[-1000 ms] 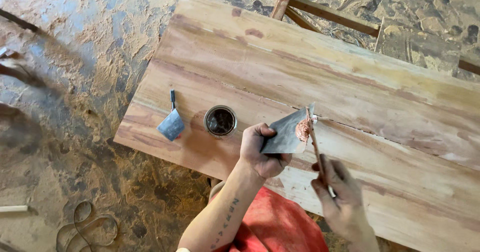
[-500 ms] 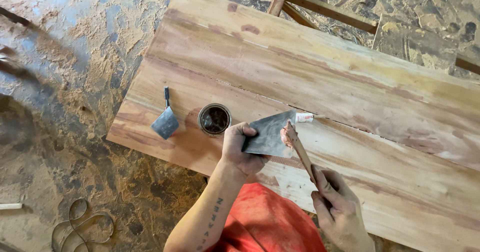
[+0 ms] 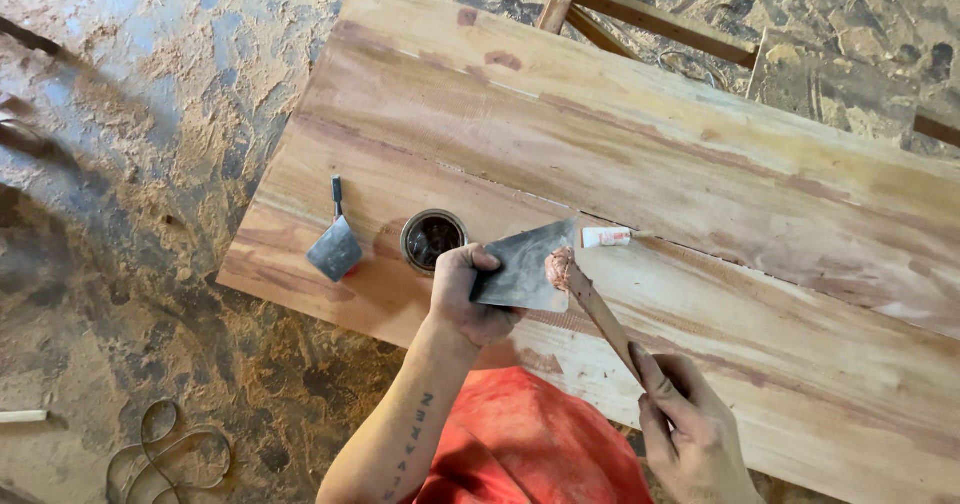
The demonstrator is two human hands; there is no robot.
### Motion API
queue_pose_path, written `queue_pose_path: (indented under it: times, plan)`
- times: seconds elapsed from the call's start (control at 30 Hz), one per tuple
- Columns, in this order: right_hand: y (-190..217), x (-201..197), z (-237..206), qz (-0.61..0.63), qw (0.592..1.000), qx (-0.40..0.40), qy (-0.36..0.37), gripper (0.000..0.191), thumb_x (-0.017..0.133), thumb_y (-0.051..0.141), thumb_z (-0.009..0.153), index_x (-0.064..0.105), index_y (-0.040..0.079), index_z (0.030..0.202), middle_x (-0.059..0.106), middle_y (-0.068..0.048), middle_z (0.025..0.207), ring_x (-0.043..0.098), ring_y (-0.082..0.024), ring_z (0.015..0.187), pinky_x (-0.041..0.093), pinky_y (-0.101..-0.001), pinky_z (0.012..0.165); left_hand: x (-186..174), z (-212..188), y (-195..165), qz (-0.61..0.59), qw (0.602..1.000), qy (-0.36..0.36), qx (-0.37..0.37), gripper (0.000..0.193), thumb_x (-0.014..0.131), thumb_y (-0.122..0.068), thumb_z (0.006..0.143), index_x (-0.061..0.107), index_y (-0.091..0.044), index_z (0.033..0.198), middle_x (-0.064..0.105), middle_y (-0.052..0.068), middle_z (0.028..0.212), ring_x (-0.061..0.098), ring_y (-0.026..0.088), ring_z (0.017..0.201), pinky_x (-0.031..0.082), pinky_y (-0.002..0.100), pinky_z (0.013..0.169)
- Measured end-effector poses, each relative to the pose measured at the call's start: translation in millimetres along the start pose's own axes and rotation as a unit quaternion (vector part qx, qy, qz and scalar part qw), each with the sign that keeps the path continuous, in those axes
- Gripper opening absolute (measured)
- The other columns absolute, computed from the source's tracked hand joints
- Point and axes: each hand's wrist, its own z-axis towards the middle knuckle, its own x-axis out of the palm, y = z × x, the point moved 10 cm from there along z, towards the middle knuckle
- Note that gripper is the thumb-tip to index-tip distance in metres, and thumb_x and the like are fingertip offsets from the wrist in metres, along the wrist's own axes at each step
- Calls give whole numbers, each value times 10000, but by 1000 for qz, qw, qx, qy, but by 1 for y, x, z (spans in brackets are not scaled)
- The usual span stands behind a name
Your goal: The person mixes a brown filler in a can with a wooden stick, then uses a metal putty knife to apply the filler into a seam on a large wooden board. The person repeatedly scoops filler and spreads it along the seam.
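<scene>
My left hand (image 3: 468, 299) grips a wide grey metal scraper blade (image 3: 528, 269), held flat over the near edge of a large wooden board (image 3: 700, 154). My right hand (image 3: 690, 429) holds a thin wooden stick (image 3: 605, 314) whose tip carries a lump of pinkish filler (image 3: 560, 267), pressed against the blade's right edge. A small white tube (image 3: 606, 236) lies on the board just beyond the blade, beside a long crack (image 3: 760, 264) in the wood.
A small round tin (image 3: 432, 239) with dark contents stands on the board left of my left hand. A second putty knife (image 3: 335, 244) lies further left. The floor (image 3: 150, 164) is covered in sawdust. Wooden slats (image 3: 660, 19) and a coiled cord (image 3: 165, 449) lie about.
The stick's tip with filler has moved from the crack by the tube down onto the blade's right edge. My left hand and blade stayed roughly in place.
</scene>
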Motion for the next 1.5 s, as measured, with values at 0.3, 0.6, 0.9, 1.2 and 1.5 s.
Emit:
queue_pose_path:
  times: [0.3, 0.6, 0.9, 1.2, 1.5]
  plan:
    - [3, -10, -4, -25, 999, 23, -11, 570, 637, -52, 808, 662, 144, 1342, 694, -120, 1033, 708, -234, 802, 554, -309, 701, -17, -2, 3, -28, 997, -68, -20, 387, 518, -117, 687, 604, 38, 1031, 720, 148, 939, 734, 292, 787, 636, 401, 733]
    - [-16, -8, 8, 28, 995, 91, -24, 517, 698, 14, 852, 634, 94, 1359, 701, -105, 1031, 696, -205, 801, 550, -310, 733, -12, 2, 1, -31, 999, -13, -23, 433, 528, -112, 719, 624, 60, 1105, 730, 144, 930, 735, 258, 735, 602, 340, 589]
    - [5, 25, 3, 20, 1000, -16, 1, 600, 667, -29, 819, 583, 98, 1399, 635, -125, 939, 664, -213, 732, 538, -286, 648, -21, 9, 6, -27, 999, -40, -13, 336, 535, -133, 721, 622, 17, 1008, 725, 124, 887, 724, 269, 706, 587, 366, 583]
    - [-29, 19, -8, -20, 997, 67, 37, 513, 642, -10, 848, 662, 117, 1344, 706, -114, 948, 720, -180, 655, 573, -329, 625, -24, 12, -6, -80, 996, 8, -24, 408, 542, -110, 732, 619, 67, 1092, 726, 157, 924, 712, 250, 693, 568, 316, 543]
    - [-84, 49, 0, 420, 870, 241, 92, 560, 608, 240, 932, 586, -14, 1431, 661, -86, 610, 507, -117, 424, 392, -267, 366, -20, 12, 11, -14, 1000, -27, -7, 271, 554, -115, 749, 602, 4, 988, 720, 133, 892, 740, 282, 768, 615, 378, 629]
